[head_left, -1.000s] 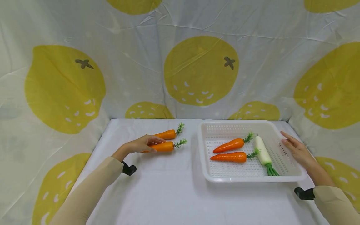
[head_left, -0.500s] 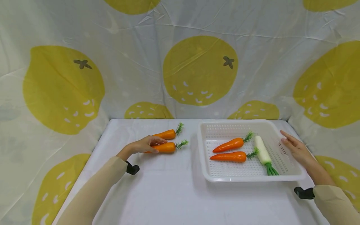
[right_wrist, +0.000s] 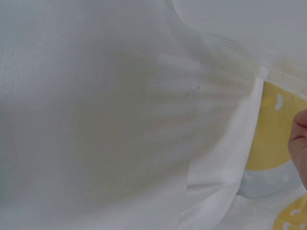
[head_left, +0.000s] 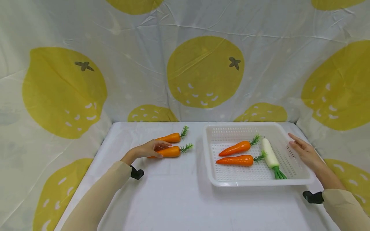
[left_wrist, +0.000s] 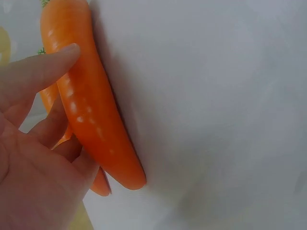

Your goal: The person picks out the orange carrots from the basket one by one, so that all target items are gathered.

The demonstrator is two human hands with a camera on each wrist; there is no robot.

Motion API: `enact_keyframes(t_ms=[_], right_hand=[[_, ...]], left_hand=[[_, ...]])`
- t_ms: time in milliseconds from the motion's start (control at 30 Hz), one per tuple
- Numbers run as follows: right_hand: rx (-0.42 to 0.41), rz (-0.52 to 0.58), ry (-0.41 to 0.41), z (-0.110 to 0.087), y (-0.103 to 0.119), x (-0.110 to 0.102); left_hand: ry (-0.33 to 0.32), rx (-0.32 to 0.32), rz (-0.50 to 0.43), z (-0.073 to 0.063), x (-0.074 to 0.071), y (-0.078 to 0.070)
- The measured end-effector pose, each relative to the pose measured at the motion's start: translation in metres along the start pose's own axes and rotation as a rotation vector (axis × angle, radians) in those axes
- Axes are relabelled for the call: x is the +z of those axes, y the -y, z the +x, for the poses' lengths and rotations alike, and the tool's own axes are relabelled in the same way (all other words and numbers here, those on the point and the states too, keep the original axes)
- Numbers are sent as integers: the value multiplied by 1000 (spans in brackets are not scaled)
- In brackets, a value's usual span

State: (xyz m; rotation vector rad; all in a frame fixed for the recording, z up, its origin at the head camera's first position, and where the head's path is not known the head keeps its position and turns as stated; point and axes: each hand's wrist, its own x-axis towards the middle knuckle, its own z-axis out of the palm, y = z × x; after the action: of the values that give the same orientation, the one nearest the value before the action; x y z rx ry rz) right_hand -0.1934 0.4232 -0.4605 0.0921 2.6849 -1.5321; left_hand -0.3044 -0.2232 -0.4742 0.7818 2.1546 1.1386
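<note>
My left hand (head_left: 146, 149) pinches the nearer orange carrot (head_left: 171, 151) on the left side of the white table. In the left wrist view the thumb lies across that carrot (left_wrist: 96, 115) and the fingers are on its other side. Just behind it lies a second carrot (head_left: 172, 138), its tip end hidden by the hand. My right hand (head_left: 306, 154), fingers extended, is at the right side of a white perforated basket (head_left: 260, 183) and seems to touch its rim. Only a sliver of a hand (right_wrist: 299, 143) shows at the edge of the right wrist view.
Inside the basket are two carrots (head_left: 235, 148) with green tops and a white radish (head_left: 270, 154) with green stalks. A cloth (head_left: 144, 80) printed with yellow fruit hangs behind and beside the white-covered table (head_left: 173, 199).
My left hand and the nearer carrot have shifted slightly to the right since a second ago. The right hand and the basket look unmoved.
</note>
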Motion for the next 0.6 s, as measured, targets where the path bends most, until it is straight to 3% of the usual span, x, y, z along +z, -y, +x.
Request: enact_keyframes(t_ms=[433, 600], right_hand=[[1, -14, -14, 2, -1, -1], [7, -12, -14, 1, 1, 0]], left_hand=[[-10, 26, -55, 5, -7, -8], [-21, 79, -39, 7, -8, -21]])
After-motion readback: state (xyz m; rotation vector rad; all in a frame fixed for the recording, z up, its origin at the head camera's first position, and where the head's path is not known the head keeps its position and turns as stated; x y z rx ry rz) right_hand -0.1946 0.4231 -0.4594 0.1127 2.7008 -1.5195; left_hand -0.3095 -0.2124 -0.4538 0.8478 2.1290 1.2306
